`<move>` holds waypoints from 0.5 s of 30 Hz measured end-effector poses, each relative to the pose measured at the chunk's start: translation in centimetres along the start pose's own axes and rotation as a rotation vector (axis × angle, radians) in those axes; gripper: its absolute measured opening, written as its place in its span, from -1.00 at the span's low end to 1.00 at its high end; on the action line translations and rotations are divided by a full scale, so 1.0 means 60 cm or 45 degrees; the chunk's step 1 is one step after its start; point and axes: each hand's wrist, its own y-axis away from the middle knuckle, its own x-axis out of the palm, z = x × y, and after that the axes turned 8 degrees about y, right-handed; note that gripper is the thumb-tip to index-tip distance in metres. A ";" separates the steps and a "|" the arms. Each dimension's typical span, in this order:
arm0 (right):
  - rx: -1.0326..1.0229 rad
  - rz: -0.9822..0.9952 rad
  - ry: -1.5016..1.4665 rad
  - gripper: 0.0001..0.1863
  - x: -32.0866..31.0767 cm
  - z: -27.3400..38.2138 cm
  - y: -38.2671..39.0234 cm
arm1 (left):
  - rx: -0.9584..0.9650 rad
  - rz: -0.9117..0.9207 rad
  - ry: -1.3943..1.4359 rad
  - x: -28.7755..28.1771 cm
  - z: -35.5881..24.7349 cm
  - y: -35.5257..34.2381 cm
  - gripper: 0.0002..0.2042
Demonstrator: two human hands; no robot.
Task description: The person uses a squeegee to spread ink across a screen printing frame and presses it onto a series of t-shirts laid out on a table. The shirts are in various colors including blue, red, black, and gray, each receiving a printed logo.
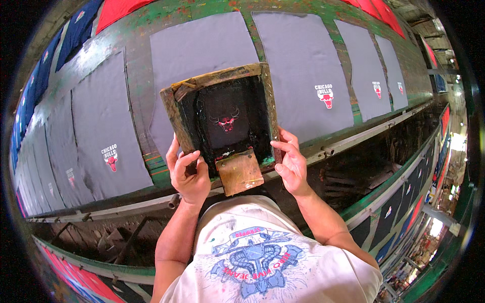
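Both my hands hold a wooden screen printing frame [217,73] tilted over the table, one at each near side. My left hand [189,174] has its fingers curled at the left rail; my right hand [294,164] pinches the right rail with fingers and thumb. Inside the frame, the dark mesh [204,103] shows a small red and white bull's-head design [227,120]. A wooden squeegee block [239,171], stained with ink, leans at the near end of the frame, touched by neither hand as far as I can see. Behind the frame lies a grey fabric panel [202,43], partly hidden.
More grey fabric panels [303,55] with printed bull's heads lie in rows along the long green table [136,96]. Red [121,12] and navy cloth [78,30] lies beyond. A metal rail [353,144] runs along the near edge. Another cloth-covered table [399,202] stands at the right.
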 end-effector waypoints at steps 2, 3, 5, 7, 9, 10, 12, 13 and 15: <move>0.017 0.021 -0.010 -0.39 -0.008 -0.002 -0.002 | -0.014 0.005 0.013 0.004 0.000 0.001 -0.63; 0.028 0.018 -0.006 -0.40 -0.009 -0.002 -0.002 | -0.025 0.002 0.053 0.008 -0.002 0.001 -0.63; 0.035 0.005 -0.021 -0.41 -0.011 -0.001 -0.003 | -0.036 0.007 0.119 0.014 -0.006 -0.001 -0.64; 0.042 -0.020 -0.035 -0.41 -0.011 0.002 0.001 | -0.039 0.014 0.167 0.018 -0.011 -0.002 -0.65; 0.051 -0.030 -0.021 -0.40 -0.011 0.003 0.005 | -0.016 0.039 0.162 0.017 -0.011 -0.004 -0.66; 0.049 -0.026 0.001 -0.40 -0.010 0.001 0.006 | -0.026 0.045 0.148 0.016 -0.009 -0.004 -0.66; 0.054 -0.018 0.022 -0.39 -0.012 -0.001 0.007 | -0.066 0.068 0.094 0.009 -0.009 0.001 -0.67; 0.058 -0.013 0.020 -0.38 -0.012 -0.003 0.008 | -0.064 0.072 0.052 0.007 -0.007 0.003 -0.67; 0.071 -0.004 0.014 -0.37 -0.012 -0.005 0.008 | -0.134 0.058 0.121 0.007 0.000 0.005 -0.68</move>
